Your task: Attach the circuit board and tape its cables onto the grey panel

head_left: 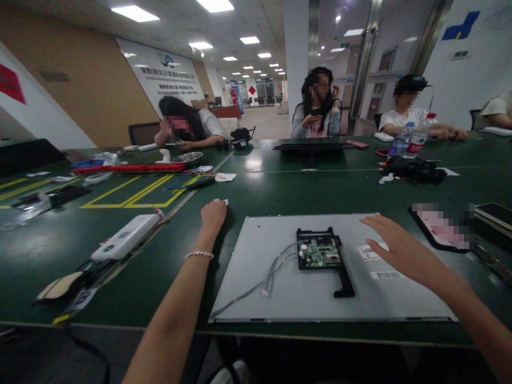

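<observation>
A grey flat display panel [276, 298] lies on the green table in front of me. On it sits a green circuit board [320, 255] in a black plastic bracket [344, 280], with thin grey cables [267, 278] running to the panel's lower left corner. My right hand [386, 242] is open, fingers stretched out over the panel's right side near two white labels. To the left of the panel, my left hand [214, 215] is closed on the table. A small white piece [221, 201] shows just past its knuckles; whether the fingers grip it is hidden.
To the left lie a white power bank-like device [126, 234] and a beige-topped mouse [62, 287]. A phone [440, 226] lies to the right. Bottles [416, 141], a black bundle [416, 169] and a dark flat screen [310, 148] are farther back. Several people sit across the table.
</observation>
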`<state>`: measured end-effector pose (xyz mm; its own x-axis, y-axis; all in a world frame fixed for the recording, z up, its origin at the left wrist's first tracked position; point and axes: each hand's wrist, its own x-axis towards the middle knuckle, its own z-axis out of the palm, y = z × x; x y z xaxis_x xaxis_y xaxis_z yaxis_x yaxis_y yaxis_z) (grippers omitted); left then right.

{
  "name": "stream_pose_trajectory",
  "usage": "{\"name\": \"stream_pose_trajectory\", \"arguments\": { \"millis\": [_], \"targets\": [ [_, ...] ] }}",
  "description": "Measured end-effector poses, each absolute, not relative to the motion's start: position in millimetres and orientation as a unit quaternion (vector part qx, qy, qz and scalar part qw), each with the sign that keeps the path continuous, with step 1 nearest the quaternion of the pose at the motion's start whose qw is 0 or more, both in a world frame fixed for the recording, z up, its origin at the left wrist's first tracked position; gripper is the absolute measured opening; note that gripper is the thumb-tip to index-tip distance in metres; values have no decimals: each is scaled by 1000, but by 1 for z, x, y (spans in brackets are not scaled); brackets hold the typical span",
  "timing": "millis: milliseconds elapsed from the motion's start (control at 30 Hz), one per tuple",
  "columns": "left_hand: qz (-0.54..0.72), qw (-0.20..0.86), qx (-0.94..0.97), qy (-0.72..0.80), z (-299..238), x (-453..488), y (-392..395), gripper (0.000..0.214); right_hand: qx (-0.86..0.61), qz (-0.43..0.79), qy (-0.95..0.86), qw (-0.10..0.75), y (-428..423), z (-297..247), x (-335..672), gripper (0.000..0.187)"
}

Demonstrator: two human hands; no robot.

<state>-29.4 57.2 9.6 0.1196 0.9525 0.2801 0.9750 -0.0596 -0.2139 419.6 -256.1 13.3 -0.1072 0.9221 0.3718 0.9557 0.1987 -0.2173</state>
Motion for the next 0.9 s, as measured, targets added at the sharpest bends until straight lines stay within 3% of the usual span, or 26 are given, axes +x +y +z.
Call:
{"name": "stream_pose_trajectory", "arguments": {
  "millis": [133,233,367,533,733,900],
  "targets": [
    [-19,180,-736,-652,12,-29,59,41,-566,-4,-798,207,-208,30,405,43],
    [-33,175,-730,-659,10,-34,61,41,-552,0,-796,249,-182,15,395,40],
    [-123,159,-738,-644,6,-46,62,38,-550,7,-775,310,-172,-13,391,38],
    [-190,118,-769,-599,1,-56,62,39,-566,33,-757,327,-176,-31,398,34],
    [-110,72,-774,-620,1,-54,60,41,-579,50,-734,351,-173,-34,402,33],
    [-60,118,-759,-638,4,-43,64,40,-580,57,-737,342,-171,-36,403,34]
  ]
}}
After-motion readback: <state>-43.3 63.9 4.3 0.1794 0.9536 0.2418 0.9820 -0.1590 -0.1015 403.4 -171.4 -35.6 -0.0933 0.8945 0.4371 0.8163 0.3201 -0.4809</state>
